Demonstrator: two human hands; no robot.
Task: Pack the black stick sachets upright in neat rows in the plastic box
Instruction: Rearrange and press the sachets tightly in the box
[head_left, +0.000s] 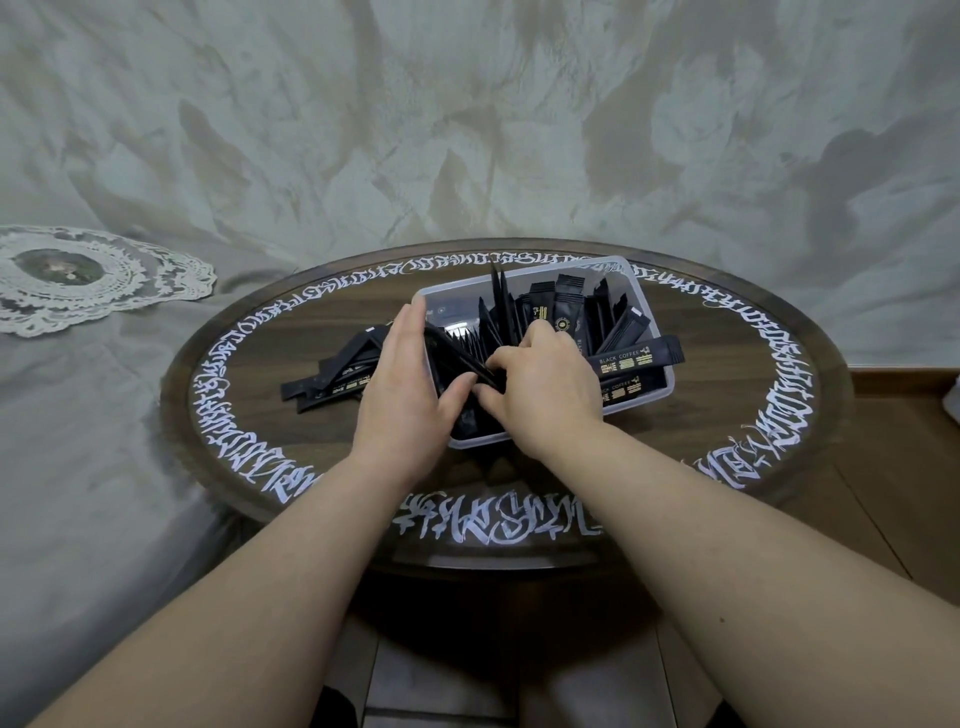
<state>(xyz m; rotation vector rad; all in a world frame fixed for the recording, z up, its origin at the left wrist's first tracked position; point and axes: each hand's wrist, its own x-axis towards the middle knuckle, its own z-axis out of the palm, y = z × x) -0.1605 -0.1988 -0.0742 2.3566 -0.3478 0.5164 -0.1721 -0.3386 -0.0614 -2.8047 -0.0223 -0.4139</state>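
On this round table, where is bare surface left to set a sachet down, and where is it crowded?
Free: the wood right of the plastic box up to the lettered rim, and the near strip between box and rim. Crowded: left of the box, where loose sachets lie piled, and inside the box, where the left hand and right hand work.

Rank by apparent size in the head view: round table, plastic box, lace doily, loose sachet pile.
1. round table
2. plastic box
3. lace doily, near box size and partly cropped, so unsure
4. loose sachet pile
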